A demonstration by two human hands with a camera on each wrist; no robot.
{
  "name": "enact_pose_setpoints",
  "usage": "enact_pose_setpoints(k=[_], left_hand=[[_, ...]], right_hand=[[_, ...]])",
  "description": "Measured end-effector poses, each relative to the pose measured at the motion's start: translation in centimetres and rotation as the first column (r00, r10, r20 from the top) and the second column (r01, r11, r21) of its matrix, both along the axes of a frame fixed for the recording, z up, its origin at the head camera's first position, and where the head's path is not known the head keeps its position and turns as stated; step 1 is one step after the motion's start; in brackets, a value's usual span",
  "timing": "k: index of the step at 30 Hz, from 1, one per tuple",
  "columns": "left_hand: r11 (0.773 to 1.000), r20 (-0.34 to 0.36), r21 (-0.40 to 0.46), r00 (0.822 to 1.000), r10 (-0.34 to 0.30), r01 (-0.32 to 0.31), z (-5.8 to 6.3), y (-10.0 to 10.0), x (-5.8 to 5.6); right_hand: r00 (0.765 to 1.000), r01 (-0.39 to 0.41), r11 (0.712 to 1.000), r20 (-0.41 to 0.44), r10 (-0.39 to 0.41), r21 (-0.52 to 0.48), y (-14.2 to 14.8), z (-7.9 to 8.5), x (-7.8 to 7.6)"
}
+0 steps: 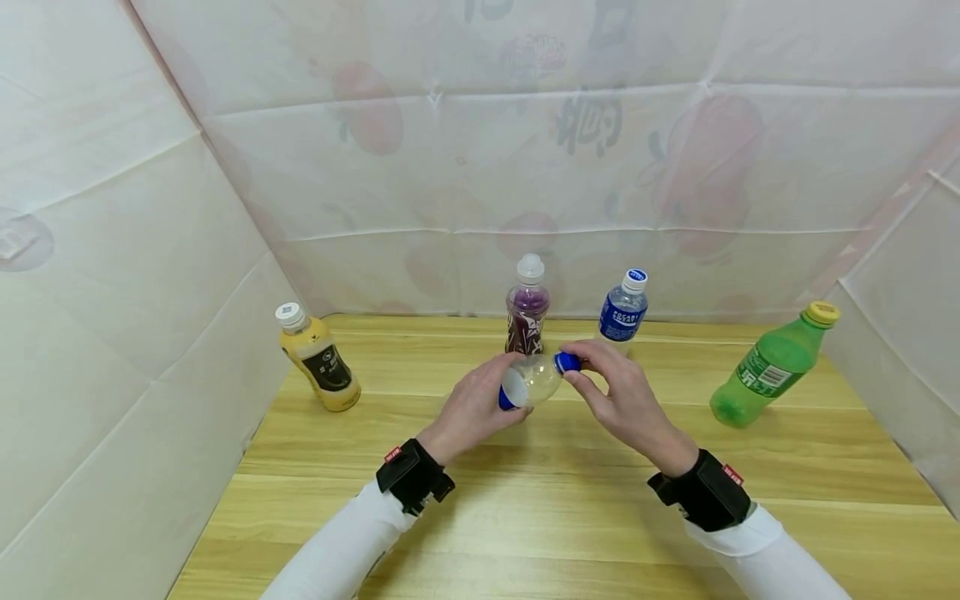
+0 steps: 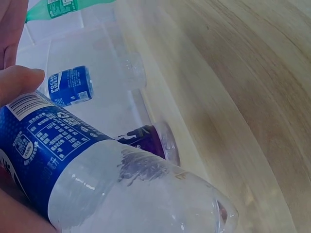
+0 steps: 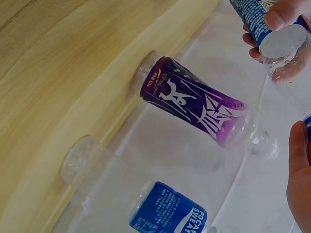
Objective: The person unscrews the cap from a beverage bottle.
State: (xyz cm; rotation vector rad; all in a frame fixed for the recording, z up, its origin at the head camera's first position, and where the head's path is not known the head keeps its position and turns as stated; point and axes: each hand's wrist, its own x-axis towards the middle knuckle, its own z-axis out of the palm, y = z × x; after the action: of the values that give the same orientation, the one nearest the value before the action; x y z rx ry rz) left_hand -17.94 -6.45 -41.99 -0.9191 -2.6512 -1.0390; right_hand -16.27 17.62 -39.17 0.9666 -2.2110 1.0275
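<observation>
My left hand grips a clear plastic bottle with a blue label around its middle, held above the table and tilted over to the right. In the left wrist view, this label has white print and a barcode, and the thumb lies at its upper edge. My right hand pinches the blue cap at the bottle's neck between thumb and fingers. How tightly the cap sits cannot be told. Only a sliver of that cap shows in the right wrist view.
Behind the hands stand a purple-labelled bottle and a blue-labelled Pocari Sweat bottle. A yellow bottle with a black label is at the left, a green bottle with a yellow cap at the right. White sheeting borders the wooden table.
</observation>
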Motion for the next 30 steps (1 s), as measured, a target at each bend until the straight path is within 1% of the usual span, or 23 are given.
enact_pose_setpoints(k=[7,18,20,22,23,25,27,30], left_hand=[[1.000,0.039,-0.002,0.999,-0.009,0.009,-0.01,0.03,0.02],[1.000,0.098,-0.015,0.995,-0.007,0.009,0.00,0.03,0.00],[1.000,0.098,-0.019,0.995,-0.004,0.006,0.01,-0.01,0.03],[1.000,0.085,-0.023,0.996,0.000,0.002,0.03,-0.04,0.04],[1.000,0.070,-0.030,0.998,0.004,-0.002,0.03,-0.05,0.03],[0.999,0.029,-0.051,0.999,0.014,-0.013,0.04,-0.05,-0.03],[0.996,-0.024,-0.079,0.999,0.026,-0.027,0.08,0.00,-0.16],[0.992,-0.092,-0.122,0.995,0.034,-0.045,0.11,0.11,-0.37]], right_hand=[[0.999,-0.049,0.999,-0.014,0.048,-0.016,0.16,-0.01,-0.01],[0.997,-0.081,0.997,0.018,0.081,-0.006,0.42,-0.47,0.00],[0.996,-0.087,0.996,0.033,0.088,-0.013,0.41,-0.51,0.02],[0.994,-0.082,0.996,0.072,0.083,-0.020,0.40,-0.52,0.10],[0.993,-0.071,0.997,0.098,0.074,-0.025,0.39,-0.51,0.15],[0.987,-0.021,0.999,0.156,0.025,-0.026,0.41,-0.47,0.28],[0.977,0.061,0.998,0.205,-0.056,-0.016,0.45,-0.41,0.38],[0.952,0.179,0.984,0.251,-0.176,0.010,0.51,-0.30,0.44]])
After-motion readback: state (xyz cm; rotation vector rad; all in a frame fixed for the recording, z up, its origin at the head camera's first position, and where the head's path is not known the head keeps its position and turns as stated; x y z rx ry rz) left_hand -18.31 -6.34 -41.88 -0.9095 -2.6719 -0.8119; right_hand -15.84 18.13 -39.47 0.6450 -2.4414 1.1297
